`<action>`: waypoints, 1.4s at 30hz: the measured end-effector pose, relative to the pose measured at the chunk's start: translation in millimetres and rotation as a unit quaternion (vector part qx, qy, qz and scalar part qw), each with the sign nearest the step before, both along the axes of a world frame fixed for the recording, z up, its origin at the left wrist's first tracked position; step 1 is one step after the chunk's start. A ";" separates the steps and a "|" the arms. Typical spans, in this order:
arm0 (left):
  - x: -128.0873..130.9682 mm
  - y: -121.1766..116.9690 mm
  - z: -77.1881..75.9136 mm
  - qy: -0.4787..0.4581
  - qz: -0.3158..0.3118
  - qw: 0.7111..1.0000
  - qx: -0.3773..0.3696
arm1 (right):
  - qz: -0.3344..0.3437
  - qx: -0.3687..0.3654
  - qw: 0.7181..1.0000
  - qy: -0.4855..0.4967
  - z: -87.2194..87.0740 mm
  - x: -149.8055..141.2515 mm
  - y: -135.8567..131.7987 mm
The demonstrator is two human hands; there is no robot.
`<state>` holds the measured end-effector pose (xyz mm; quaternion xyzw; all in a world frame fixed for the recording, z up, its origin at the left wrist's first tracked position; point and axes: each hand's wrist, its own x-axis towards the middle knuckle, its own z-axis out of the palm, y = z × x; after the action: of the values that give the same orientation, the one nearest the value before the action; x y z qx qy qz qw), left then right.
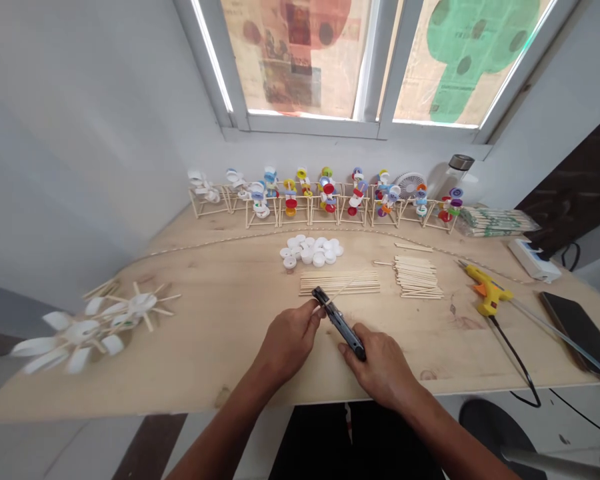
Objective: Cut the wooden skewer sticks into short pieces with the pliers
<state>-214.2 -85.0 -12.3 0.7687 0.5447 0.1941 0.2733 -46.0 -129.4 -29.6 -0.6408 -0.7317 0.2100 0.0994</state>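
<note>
My right hand (pixel 383 365) is wrapped round the handles of a dark grey plier-like cutter (pixel 344 328), whose head points up and left. A thin wooden stick (pixel 346 284) passes slantwise across the cutter near its jaws. My left hand (pixel 289 340) pinches the stick's near end beside the cutter head. Whether the jaws touch the stick cannot be made out. Just beyond the hands lies a row of long wooden sticks (pixel 337 283). To its right is a pile of shorter cut sticks (pixel 416 277). White bottle caps (pixel 311 251) are heaped behind the long sticks.
Stick frames with coloured-cap wheels (pixel 327 200) line the wall. White paddle wheels (pixel 83 333) lie at left. At right are a yellow glue gun (pixel 490 291) with its cord, a power strip (pixel 534 260), a dark flat device (pixel 575 330) and packaged sticks (pixel 497 221).
</note>
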 end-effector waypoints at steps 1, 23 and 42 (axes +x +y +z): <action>-0.7 -1.9 -1.4 0.002 0.004 1.000 0.003 | 0.006 0.005 1.000 -0.012 0.9 -0.5 -0.2; -14.4 -2.3 -2.2 -0.100 0.015 0.995 -0.017 | 0.040 -0.028 0.999 -0.009 -1.3 2.1 11.8; 31.5 69.7 10.7 0.176 -0.001 0.980 0.089 | -0.057 -0.089 0.839 0.534 -19.5 34.1 11.1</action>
<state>-182.7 -15.3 -1.6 0.8128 0.5638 0.1030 0.1039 -11.9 -118.3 -49.1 -0.4762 -0.5050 0.5781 0.4291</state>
